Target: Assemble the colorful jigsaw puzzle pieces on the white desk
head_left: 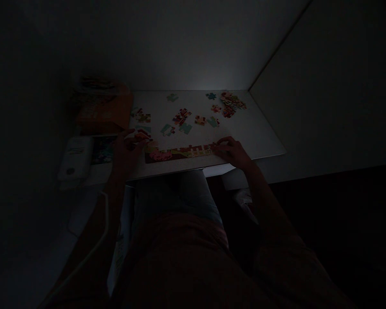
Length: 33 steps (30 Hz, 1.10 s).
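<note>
In dim light, a joined strip of jigsaw puzzle pieces (176, 153) lies along the table's near edge, with pink flowers and a white fence on it. My left hand (127, 150) is at the strip's left end, thumb and fingers closed around a reddish puzzle piece (142, 135). At the right end of the strip, my right hand (232, 151) has its fingers bent together on the end puzzle piece, which they mostly hide. Beyond the strip lie several loose puzzle pieces (182, 116), some red and some pale green.
The white table (257, 137) meets a wall at the back. A heap of puzzle pieces (233, 102) lies far right. On the left are an orange box (104, 113), a white device (75, 159) and a dark picture card (103, 150). A white cable (104, 223) crosses near my left forearm.
</note>
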{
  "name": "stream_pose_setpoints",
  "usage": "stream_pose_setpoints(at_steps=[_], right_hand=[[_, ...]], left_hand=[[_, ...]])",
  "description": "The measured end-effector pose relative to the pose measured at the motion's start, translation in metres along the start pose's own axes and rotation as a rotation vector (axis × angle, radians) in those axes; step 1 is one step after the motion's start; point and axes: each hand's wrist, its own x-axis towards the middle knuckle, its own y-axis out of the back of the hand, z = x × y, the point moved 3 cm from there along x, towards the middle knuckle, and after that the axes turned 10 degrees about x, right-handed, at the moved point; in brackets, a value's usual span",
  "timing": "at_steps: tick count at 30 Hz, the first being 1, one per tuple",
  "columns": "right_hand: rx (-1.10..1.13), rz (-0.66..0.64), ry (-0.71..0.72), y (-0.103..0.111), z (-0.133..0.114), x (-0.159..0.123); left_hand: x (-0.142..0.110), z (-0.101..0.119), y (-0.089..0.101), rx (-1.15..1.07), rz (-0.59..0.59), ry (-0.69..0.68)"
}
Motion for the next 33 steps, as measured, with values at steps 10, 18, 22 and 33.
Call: stream_pose_setpoints(at_steps=[10, 18, 22, 33], right_hand=[[-0.046, -0.064, -0.035, 0.0, -0.003, -0.001], [0.055, 0.003, -0.014, -0.002, -0.003, -0.002], [0.165, 0.183, -0.069, 0.011, 0.0, 0.004], [0.285, 0.433, -0.369, 0.011, 0.033, 0.027]], left_hand=[[-0.001, 0.0, 0.002, 0.031, -0.008, -0.003], [0.002, -0.007, 0.0, -0.002, -0.006, -0.02], [0.002, -0.011, -0.001, -0.035, -0.022, -0.031], [-0.003, -0.006, 0.0, -0.09, -0.041, -0.012]])
